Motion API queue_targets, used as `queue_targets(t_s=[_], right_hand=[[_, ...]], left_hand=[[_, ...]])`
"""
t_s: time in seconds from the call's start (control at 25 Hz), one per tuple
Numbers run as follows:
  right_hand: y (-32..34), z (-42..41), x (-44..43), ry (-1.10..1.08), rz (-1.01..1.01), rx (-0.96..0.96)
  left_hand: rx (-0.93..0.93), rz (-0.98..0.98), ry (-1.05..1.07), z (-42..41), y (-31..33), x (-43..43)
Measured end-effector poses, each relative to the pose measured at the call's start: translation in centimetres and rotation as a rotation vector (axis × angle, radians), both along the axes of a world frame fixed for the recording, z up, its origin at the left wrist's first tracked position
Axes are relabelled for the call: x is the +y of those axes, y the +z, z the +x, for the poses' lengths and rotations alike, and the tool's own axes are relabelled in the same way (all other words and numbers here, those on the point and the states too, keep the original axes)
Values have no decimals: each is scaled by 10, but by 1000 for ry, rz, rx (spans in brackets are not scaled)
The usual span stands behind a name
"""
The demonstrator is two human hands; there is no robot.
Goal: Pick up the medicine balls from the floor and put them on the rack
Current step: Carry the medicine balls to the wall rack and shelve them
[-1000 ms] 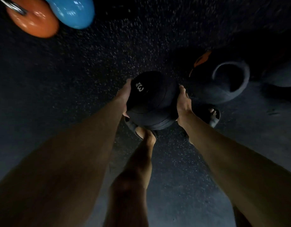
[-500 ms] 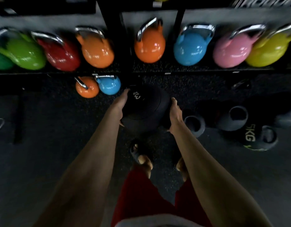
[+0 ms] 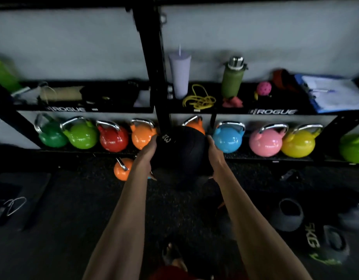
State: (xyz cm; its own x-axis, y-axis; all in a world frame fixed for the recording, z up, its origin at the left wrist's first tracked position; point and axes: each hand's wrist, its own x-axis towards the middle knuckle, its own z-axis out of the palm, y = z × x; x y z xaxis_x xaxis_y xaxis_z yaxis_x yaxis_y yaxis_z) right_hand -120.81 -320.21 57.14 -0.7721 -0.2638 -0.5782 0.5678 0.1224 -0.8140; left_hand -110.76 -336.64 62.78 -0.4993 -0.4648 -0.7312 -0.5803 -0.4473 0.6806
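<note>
Between left hand (image 3: 147, 156) and right hand (image 3: 214, 155) sits ball (image 3: 183, 152).

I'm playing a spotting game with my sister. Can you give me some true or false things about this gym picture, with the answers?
1. The left hand and the right hand both hold the black medicine ball. True.
2. The medicine ball sits on the rack. False: it is held up in front of the rack, not resting on it.
3. The pink kettlebell stands between the blue kettlebell and the yellow kettlebell. True.
4. The green bottle lies on the floor. False: it stands upright on the upper shelf.
</note>
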Motion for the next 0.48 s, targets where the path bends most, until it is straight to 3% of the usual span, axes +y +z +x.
queue_targets(t_s=[0.16, 0.36, 0.48], right_hand=[[64, -5, 14, 71, 44, 183], [150, -13, 26, 132, 78, 414], [198, -13, 27, 132, 46, 515]], left_hand=[[118, -187, 55, -22, -23, -29], [274, -114, 35, -3, 113, 34], [352, -122, 40, -2, 150, 35]])
